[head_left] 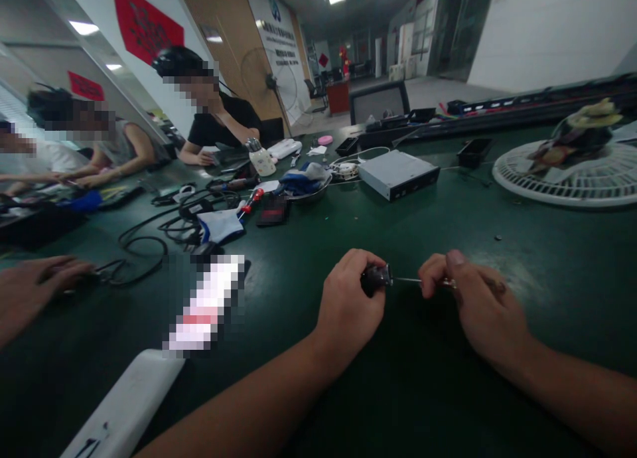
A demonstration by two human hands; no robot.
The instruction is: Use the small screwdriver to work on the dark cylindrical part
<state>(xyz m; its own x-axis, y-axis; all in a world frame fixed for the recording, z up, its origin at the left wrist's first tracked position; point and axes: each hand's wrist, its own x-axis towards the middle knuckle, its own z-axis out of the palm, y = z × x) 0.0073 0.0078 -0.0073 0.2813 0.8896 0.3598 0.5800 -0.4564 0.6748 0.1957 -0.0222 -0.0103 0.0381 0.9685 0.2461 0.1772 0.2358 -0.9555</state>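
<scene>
My left hand (348, 305) is closed around a dark, short cylinder (378, 277), whose open-looking end faces right. From the right, my right hand (485, 299) grips a thin screwdriver (408, 280) with its fingers pinched on the handle. The metal shaft points left at the cylinder's end; whether the tip is inside or just touching cannot be made out. Most of the cylinder is hidden by my left fingers. Both hands are held low over the dark green table (308, 242).
Another person's hand (50, 282) rests at the far left by black cables (164, 239). A lit phone (209, 305) and a white device (124, 398) lie left of my forearm. Farther back are a grey disc drive (398, 171), a white fan grille (562, 182) and a red-handled screwdriver (253, 200).
</scene>
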